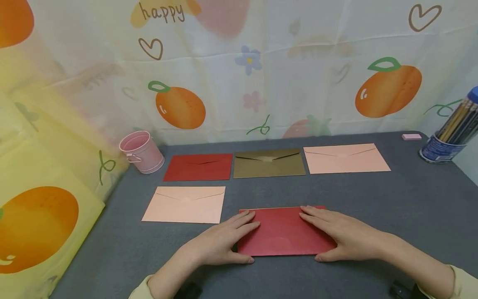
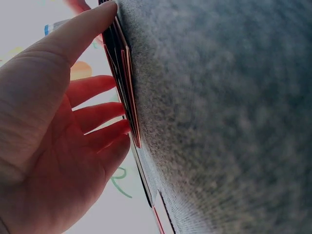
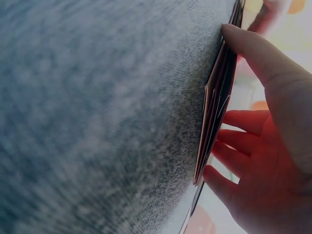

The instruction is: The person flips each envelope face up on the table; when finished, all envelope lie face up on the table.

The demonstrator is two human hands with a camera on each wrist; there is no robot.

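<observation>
Resting your flat, straight fingers (image 1: pixel 246 219) on each end of the red envelope (image 1: pixel 284 231) at the worktop's (image 1: pixel 392 207) near edge, left hand (image 1: pixel 220 243) and right hand (image 1: pixel 341 234), you seem to be squaring it; next you'd likely need a pinch to lift it.

Bare hands; pale cream sleeve (image 1: pixel 463 282) cuffs.

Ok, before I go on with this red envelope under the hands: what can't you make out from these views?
- Red envelope, head view: both ends covered by the left hand and right hand; flap side not shown.
- Wrist views: envelope edge-on only, against blurred grey table.
- Pencil tin, head view: cut off by the right edge; label too small to read.
</observation>
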